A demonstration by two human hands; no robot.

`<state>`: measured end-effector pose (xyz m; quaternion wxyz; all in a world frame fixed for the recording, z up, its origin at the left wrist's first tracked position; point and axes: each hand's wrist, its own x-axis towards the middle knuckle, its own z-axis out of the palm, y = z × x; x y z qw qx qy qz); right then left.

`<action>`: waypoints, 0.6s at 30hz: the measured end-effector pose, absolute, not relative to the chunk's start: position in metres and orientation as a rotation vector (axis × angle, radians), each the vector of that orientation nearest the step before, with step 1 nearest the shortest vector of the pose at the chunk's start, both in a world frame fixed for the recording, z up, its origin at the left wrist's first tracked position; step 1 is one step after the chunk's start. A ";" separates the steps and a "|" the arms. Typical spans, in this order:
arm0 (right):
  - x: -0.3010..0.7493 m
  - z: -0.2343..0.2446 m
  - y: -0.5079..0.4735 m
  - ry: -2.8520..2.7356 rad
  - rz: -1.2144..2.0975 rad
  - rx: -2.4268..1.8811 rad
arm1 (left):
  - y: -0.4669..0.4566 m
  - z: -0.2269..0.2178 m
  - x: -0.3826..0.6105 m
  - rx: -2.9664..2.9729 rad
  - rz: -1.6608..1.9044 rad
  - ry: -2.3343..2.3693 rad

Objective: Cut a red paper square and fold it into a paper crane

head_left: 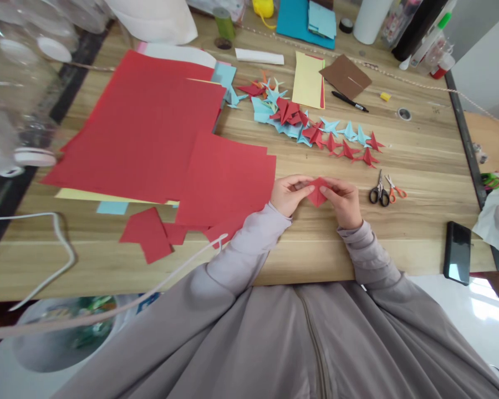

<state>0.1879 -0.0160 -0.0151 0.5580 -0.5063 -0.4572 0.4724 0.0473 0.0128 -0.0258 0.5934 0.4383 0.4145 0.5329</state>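
Note:
Between my two hands is a small folded red paper, diamond-shaped with a crease down its middle. My left hand pinches its left side, thumb on top. On the opposite side my right hand grips it the same way; the fingers behind the paper are partly hidden. Just beyond lie folded paper cranes, red ones and light blue ones, some in rows and some heaped. Black-handled scissors and orange-handled scissors rest right of my right hand.
Large red paper sheets cover the table's left side, with red offcuts nearer me. Yellow paper, a brown sheet and a black pen lie farther back. A phone sits at the right front edge. A white cord crosses the left front.

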 end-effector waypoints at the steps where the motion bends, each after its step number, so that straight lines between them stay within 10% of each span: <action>1: 0.188 -0.015 -0.016 -1.074 1.121 -1.187 | 0.013 -0.027 0.047 0.988 1.235 0.958; 18: 0.186 -0.014 -0.017 -0.946 1.230 -1.198 | 0.011 -0.017 0.047 0.706 1.128 0.906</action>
